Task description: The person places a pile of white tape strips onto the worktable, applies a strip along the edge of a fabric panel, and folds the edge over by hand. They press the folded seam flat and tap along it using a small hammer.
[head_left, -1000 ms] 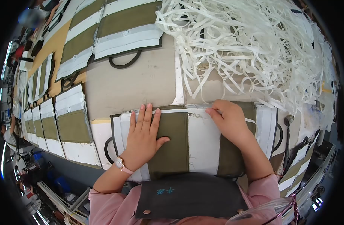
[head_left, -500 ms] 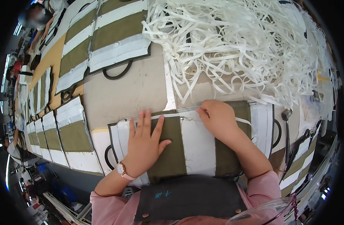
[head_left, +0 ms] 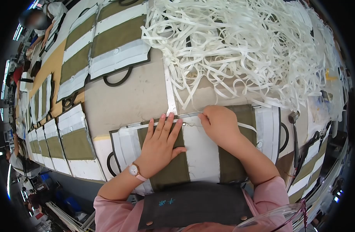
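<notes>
An olive-and-white striped fabric bag panel (head_left: 202, 158) lies flat in front of me, with a dark loop handle (head_left: 284, 137) at its right end and another at the left. My left hand (head_left: 162, 143) rests on the panel's left half, fingers spread, tips at the far edge. Along that edge runs a narrow white strip (head_left: 247, 127). My right hand (head_left: 220, 125) is closed in a pinch on the strip near the panel's middle, its tail trailing out to the right. Loose threads show on the white band between the hands.
A large heap of tangled white strips (head_left: 239, 50) covers the far right of the table. Similar panels (head_left: 117, 50) lie at the far left, with an overlapping row (head_left: 75, 135) nearer. A hammer (head_left: 294, 120) lies at the right. Another person (head_left: 50, 19) is at the far left.
My left hand has slid right along the panel, closer to my right hand. The right hand stays pinched at nearly the same spot. The view has shifted slightly.
</notes>
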The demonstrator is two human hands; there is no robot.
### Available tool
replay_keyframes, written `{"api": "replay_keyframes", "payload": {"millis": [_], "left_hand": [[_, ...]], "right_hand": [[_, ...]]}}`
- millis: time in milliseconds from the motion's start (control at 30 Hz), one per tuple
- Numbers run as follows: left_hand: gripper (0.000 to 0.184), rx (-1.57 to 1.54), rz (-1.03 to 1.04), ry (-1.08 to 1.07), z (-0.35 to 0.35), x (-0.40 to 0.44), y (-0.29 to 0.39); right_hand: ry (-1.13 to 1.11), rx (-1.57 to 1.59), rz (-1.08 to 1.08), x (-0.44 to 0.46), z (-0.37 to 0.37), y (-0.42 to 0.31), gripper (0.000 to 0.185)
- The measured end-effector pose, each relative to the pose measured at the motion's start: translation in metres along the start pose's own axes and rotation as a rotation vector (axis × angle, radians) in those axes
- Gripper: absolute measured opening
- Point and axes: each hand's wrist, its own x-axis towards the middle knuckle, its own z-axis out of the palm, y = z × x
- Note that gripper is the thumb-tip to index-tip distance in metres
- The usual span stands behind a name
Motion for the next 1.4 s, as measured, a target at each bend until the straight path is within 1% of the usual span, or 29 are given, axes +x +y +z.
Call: {"api": "replay_keyframes", "payload": {"millis": [100, 200, 300, 333, 433, 533, 633, 733, 833, 933, 1033, 1100, 1200, 1300, 1400], "left_hand": [[0.086, 0.093, -0.081, 0.045, -0.001, 0.006, 0.013], [0.082, 0.206, 0.033, 0.154, -0.006, 0.019, 0.021], [0.086, 0.082, -0.021, 0.152, 0.007, 0.012, 0.023], [0.087, 0.082, -0.020, 0.156, 0.008, 0.012, 0.023], [0.086, 0.097, -0.004, 0.159, 0.004, 0.014, 0.025], [0.083, 0.125, 0.010, 0.151, 0.002, 0.015, 0.023], [0.082, 0.142, 0.020, 0.131, 0.000, 0.016, 0.021], [0.079, 0.181, 0.030, 0.102, -0.005, 0.018, 0.022], [0.074, 0.194, 0.021, 0.079, -0.009, 0.023, 0.025], [0.072, 0.216, 0.019, 0.062, -0.011, 0.026, 0.026], [0.071, 0.236, 0.013, 0.043, -0.013, 0.030, 0.027], [0.070, 0.242, 0.000, 0.033, -0.012, 0.032, 0.029], [0.067, 0.247, 0.005, 0.056, -0.015, 0.033, 0.030], [0.062, 0.143, 0.000, 0.169, -0.007, 0.026, 0.020], [0.055, 0.078, 0.016, 0.227, -0.002, 0.014, 0.011]], "right_hand": [[0.008, -0.058, -0.019, 0.000, 0.001, -0.004, 0.019], [-0.057, -0.142, 0.059, -0.003, -0.013, -0.006, 0.019], [-0.060, -0.084, 0.148, -0.012, -0.049, 0.021, 0.021], [-0.113, -0.003, 0.248, -0.013, -0.062, 0.025, 0.024], [-0.105, 0.066, 0.286, -0.015, -0.072, 0.039, 0.025], [-0.060, 0.077, 0.279, -0.014, -0.065, 0.045, 0.025], [-0.024, 0.005, 0.254, -0.014, -0.055, 0.049, 0.024], [0.077, 0.006, 0.212, -0.016, -0.045, 0.054, 0.025], [0.083, 0.074, 0.241, -0.017, -0.049, 0.052, 0.024], [-0.023, 0.004, 0.289, -0.013, -0.054, 0.048, 0.023], [0.014, -0.077, 0.243, -0.013, -0.045, 0.051, 0.023], [0.019, -0.076, 0.231, -0.014, -0.045, 0.052, 0.023], [0.012, -0.070, 0.204, -0.016, -0.046, 0.054, 0.024], [0.012, -0.064, 0.169, -0.017, -0.050, 0.047, 0.024], [0.022, -0.095, 0.112, -0.018, -0.046, 0.036, 0.025]]}}
